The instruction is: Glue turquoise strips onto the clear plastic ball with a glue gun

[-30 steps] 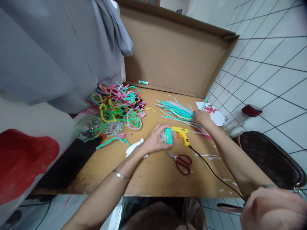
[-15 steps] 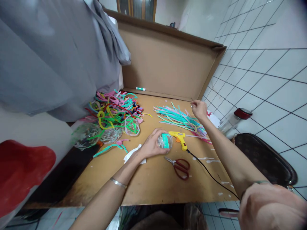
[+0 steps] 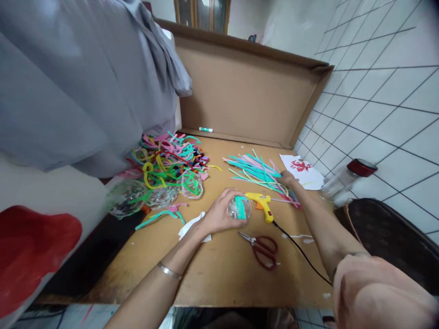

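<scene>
My left hand (image 3: 222, 210) is wrapped around a small, clear round container (image 3: 235, 209) with a teal strip on it. My right hand (image 3: 288, 179) is at the right end of a bundle of pipe cleaners (image 3: 255, 168), teal, pink and pale yellow, its fingers closed on teal ones there; the fingertips are partly hidden. Just right of the container lies a yellow glue gun (image 3: 263, 202), its black cord running toward the table's front right. Red-handled scissors (image 3: 264, 249) rest nearer to me. A white paper piece (image 3: 194, 225) lies beneath my left wrist.
A heap of colourful pipe cleaners (image 3: 171, 157) and clear round containers (image 3: 128, 196) fill the left side. Cardboard (image 3: 240, 87) stands at the back, with a glue stick (image 3: 206, 130) before it. At right are printed paper (image 3: 305, 172), a red-lidded bottle (image 3: 343, 182) and a brown bag (image 3: 387, 242).
My right hand has come down from above the bundle's right end onto the pipe cleaners, uncovering the printed paper. My left hand still holds the container. The view has shifted slightly.
</scene>
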Available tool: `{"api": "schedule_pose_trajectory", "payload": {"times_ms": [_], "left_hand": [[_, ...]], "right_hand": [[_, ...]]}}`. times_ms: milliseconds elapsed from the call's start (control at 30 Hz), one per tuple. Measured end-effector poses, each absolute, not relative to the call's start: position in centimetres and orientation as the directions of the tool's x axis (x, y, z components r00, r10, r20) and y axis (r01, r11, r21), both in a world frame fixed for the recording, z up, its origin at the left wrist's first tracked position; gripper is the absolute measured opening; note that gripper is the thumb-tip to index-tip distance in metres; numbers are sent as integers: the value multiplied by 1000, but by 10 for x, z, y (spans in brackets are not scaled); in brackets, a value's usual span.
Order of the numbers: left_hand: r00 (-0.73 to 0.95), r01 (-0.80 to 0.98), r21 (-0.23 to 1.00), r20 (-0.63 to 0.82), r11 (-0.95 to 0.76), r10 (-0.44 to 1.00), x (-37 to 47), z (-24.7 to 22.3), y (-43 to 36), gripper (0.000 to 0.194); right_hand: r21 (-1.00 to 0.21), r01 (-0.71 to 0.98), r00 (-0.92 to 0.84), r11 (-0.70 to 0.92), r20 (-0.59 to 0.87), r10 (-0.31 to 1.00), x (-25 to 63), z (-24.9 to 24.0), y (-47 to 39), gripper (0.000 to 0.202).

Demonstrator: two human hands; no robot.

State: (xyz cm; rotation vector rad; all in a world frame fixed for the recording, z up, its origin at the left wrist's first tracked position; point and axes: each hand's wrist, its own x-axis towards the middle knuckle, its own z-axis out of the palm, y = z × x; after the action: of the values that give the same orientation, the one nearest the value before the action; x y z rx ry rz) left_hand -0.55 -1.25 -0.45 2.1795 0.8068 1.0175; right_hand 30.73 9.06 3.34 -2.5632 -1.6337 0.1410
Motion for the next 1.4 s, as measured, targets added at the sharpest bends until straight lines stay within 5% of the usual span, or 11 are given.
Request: {"api": "schedule_pose_trajectory", "payload": {"times_ms": [300,633,800,1067,1400], "left_hand": [[518,268,724,448,-636,729,-4,-2,-14,67],[513,285,735,426,-615,746,-4,0,-15,66],[506,286,732,432,-618,746,-4,0,-15,67],[514,284,723,440,-630,737,-4,-2,-13,69],[493,302,745,411,-594,767,-4,-2,-11,67]], "right_hand": [[14,916,382,-400,267,885,305,56,82,42],[104,945,304,-311,75,950,297,55,64,55],[119,976,180,-184,45,983,279,68,70,30],[77,974,211,-213,41,977,259,68,73,30],[-145,962,221,-233,-95,971,270,96,58,13]]}}
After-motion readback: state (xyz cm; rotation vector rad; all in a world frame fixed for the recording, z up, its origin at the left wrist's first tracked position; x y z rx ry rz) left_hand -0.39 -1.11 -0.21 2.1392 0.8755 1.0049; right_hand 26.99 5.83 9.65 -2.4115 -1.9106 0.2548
